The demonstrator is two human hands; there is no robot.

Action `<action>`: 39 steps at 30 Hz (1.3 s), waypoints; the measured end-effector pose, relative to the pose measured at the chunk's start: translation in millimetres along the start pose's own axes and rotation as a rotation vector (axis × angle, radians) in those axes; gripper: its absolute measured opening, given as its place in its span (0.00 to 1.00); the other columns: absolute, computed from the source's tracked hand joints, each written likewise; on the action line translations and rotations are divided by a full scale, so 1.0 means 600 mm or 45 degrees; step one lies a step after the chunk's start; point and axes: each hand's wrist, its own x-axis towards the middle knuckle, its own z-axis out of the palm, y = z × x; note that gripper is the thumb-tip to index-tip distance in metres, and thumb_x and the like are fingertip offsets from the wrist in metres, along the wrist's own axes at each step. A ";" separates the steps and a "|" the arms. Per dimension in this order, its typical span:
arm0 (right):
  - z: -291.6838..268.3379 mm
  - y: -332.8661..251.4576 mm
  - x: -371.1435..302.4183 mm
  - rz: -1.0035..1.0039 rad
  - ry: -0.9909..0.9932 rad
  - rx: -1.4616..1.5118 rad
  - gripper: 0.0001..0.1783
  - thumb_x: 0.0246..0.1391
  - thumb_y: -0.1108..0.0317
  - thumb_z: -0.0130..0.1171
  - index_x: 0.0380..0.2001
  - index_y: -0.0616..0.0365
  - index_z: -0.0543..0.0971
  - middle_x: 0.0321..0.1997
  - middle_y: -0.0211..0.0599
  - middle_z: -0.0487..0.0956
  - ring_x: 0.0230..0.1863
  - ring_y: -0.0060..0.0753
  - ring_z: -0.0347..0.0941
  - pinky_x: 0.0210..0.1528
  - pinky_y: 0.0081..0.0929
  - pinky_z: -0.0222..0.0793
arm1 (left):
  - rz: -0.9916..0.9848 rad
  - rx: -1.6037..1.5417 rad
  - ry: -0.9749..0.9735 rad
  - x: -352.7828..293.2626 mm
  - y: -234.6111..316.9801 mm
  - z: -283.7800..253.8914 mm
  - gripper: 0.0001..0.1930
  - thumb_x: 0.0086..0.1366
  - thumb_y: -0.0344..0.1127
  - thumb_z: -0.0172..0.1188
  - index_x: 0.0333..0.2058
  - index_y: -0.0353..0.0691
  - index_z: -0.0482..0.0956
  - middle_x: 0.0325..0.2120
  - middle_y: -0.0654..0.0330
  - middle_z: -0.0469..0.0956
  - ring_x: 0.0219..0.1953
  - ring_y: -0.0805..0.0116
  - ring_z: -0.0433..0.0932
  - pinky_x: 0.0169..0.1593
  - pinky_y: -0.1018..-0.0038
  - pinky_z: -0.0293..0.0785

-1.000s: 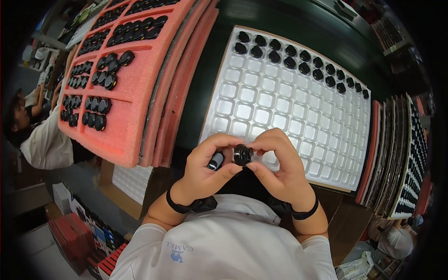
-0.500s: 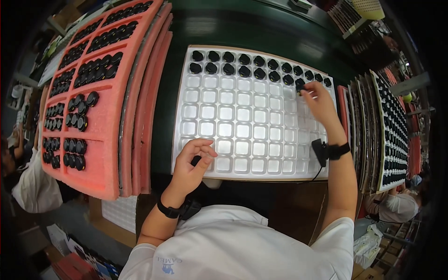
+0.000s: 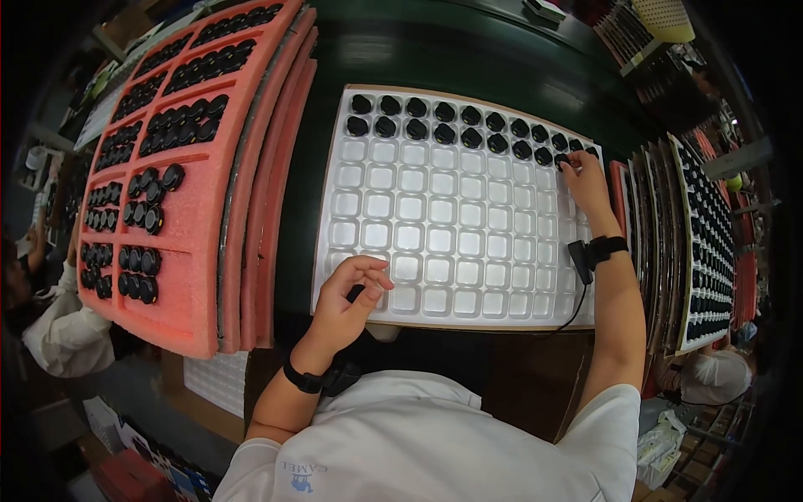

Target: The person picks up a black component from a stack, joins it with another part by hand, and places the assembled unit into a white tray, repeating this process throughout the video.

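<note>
A white plastic tray (image 3: 400, 251) with square pockets lies in front of me. Small black round parts (image 3: 445, 134) fill pockets along its two far rows. Over the right end of the second row, my right hand (image 3: 588, 184) pinches a black round part (image 3: 562, 160) at its pocket, the fingertips partly covering it. At the tray's near left corner, my left hand (image 3: 345, 303) curls loosely, palm inward, around another black part (image 3: 355, 293); whether more lie behind the fingers is hidden. Both wrists wear black bands with small devices.
Stacked pink foam trays (image 3: 188, 251) with black parts in compartments stand close on the left. At the right is an upright-looking stack of trays (image 3: 703, 243) full of black parts. A dark green table (image 3: 401, 50) extends behind the tray. Other people sit at both sides.
My right hand has moved one pocket to the right along the second row, and a black part now sits in the pocket it left. The left hand stays nearly still.
</note>
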 end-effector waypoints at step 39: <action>-0.074 -0.625 -0.156 -1.430 -0.513 0.793 0.17 0.36 0.79 0.64 0.34 0.61 0.75 0.32 0.39 0.73 0.34 0.41 0.69 0.36 0.32 0.65 | 0.146 -0.614 -0.105 -0.040 0.013 -0.039 0.37 0.66 0.65 0.23 0.53 0.36 0.60 0.35 0.58 0.71 0.25 0.76 0.65 0.30 0.81 0.65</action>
